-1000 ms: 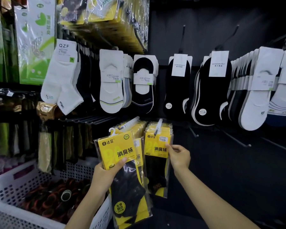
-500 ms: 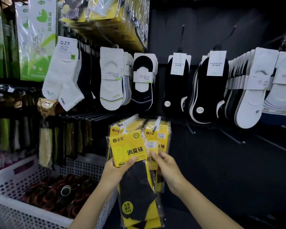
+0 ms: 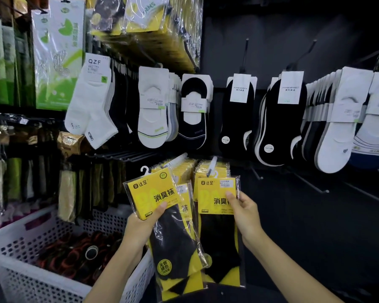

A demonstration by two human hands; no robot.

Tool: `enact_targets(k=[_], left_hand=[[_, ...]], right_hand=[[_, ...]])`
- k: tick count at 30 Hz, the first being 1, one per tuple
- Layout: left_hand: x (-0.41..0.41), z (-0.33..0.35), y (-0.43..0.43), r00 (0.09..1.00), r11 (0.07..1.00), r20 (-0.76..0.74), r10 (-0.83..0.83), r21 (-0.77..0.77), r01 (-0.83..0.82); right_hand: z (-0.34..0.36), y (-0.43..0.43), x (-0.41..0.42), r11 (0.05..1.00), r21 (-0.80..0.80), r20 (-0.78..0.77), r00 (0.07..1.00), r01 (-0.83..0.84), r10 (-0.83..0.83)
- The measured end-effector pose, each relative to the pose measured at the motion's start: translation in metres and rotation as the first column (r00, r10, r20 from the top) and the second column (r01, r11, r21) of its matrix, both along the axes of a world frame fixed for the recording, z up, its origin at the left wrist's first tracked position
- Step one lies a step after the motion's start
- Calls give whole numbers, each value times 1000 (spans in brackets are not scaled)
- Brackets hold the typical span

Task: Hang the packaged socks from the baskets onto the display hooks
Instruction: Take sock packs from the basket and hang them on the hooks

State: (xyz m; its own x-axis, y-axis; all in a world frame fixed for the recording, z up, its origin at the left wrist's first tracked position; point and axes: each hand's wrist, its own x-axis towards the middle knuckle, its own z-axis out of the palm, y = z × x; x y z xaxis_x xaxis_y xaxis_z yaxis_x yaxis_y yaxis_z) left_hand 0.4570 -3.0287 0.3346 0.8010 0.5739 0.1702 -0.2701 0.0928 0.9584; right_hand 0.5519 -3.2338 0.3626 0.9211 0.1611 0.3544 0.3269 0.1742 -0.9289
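Beside the basket point(image 3: 42, 285), left hand point(image 3: 140, 228) grips one sock pack point(image 3: 155, 193); right hand point(image 3: 245, 213) pinches a second pack point(image 3: 214, 200).

Light falls from above and in front of you, strongest on the tilted yellow pack point(image 3: 154, 194), whose sleeve shows thin streaks of glare. The upright yellow pack point(image 3: 217, 193) just right of it has a paler sheen. Above it, the wrapped bundles point(image 3: 162, 31) glint hard. Far right of it, the wall panel point(image 3: 293, 40) sinks into shadow. The white basket point(image 3: 31, 234) to its left is evenly lit, and the goods beyond look soft and bowed.
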Motion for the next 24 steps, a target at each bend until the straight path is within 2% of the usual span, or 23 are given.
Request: enact_targets(k=[5, 9, 15, 17, 19, 22, 24], left_hand=[[0, -2, 2, 1000, 999, 0, -29, -14, 29], [0, -6, 3, 999, 999, -24, -30, -28, 30], [-2, -5, 4, 997, 998, -39, -63, -28, 62], [-1, -4, 1, 992, 993, -46, -114, 2, 114], [1, -4, -4, 984, 986, -74, -161, 40, 164], [2, -3, -18, 967, 968, -111, -229, 77, 238], [2, -1, -26, 966, 966, -108, -237, 79, 246]], right_hand=[[-1, 17, 15, 997, -56, -55, 997, 48, -51], [-8, 25, 31, 991, -26, -210, 968, 132, -135], [-19, 14, 33, 919, -73, -213, 894, 388, -394], [-18, 10, 24, 954, -67, -175, 938, 291, -298], [-15, 11, 9, 993, -82, -163, 982, 81, -94], [-8, 14, -12, 958, -125, -188, 954, -257, 232], [-6, 13, -18, 943, -111, -196, 937, -314, 289]])
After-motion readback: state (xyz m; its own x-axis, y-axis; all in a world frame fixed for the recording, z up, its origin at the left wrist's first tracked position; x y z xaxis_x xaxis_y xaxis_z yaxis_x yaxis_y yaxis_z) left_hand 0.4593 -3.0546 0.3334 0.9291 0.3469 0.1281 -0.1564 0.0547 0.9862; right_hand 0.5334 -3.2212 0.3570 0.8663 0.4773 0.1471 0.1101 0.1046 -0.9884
